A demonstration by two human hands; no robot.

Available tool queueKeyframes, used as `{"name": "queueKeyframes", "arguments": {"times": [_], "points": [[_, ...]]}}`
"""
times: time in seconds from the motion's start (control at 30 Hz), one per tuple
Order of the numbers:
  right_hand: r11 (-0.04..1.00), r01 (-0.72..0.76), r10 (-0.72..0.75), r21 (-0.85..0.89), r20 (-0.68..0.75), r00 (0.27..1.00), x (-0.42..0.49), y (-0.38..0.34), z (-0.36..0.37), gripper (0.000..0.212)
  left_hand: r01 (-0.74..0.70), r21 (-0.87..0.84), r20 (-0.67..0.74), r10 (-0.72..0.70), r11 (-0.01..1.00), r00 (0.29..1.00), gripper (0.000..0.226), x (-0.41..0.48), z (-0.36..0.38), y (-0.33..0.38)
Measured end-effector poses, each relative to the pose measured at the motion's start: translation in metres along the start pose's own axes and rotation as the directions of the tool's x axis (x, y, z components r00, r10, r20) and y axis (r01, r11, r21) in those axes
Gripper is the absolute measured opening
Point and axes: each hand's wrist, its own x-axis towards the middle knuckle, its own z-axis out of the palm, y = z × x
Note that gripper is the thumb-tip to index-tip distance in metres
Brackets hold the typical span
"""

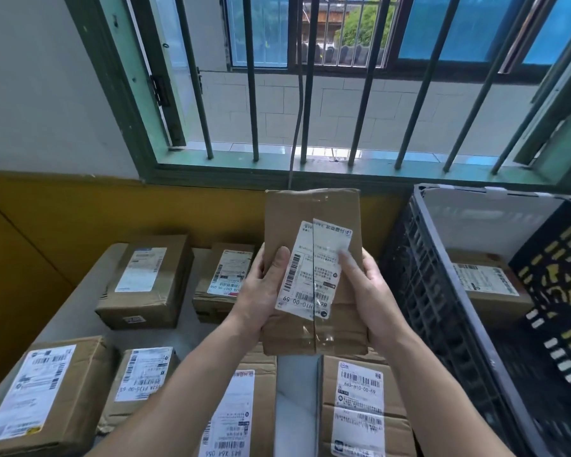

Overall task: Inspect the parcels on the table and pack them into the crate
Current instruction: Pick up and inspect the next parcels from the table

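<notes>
Head view: the parcel is held upright in the air above the table, just left of the crate. The left grip clasps its left edge, thumb on the label; the right grip clasps the right edge likewise.

Risks noted:
- The label appears split along the centre seam, so the flaps may part if the parcel is squeezed or tipped.
- The crate's left wall stands high, and a low carry rightward could catch its rim.
- A slip would drop the parcel onto the near boxes beneath.
</notes>
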Motion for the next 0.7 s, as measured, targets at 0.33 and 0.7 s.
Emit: {"name": "queueKeyframes", "arguments": {"times": [0.33,0.7], "points": [[1.0,0.004,-0.004,-0.011,-0.002,1.0,0.0,-0.001,0.003,0.069,-0.028,-0.014,-0.014,0.027,1.0,1.0,0.066,0.009,0.003,0.014],[0.993,0.09,-0.093,-0.082,-0.025,0.995,0.003,-0.012,0.003,0.074,-0.027,0.01,0.011,0.027,1.0,1.0,0.082,0.011,0.009,0.022]]}}
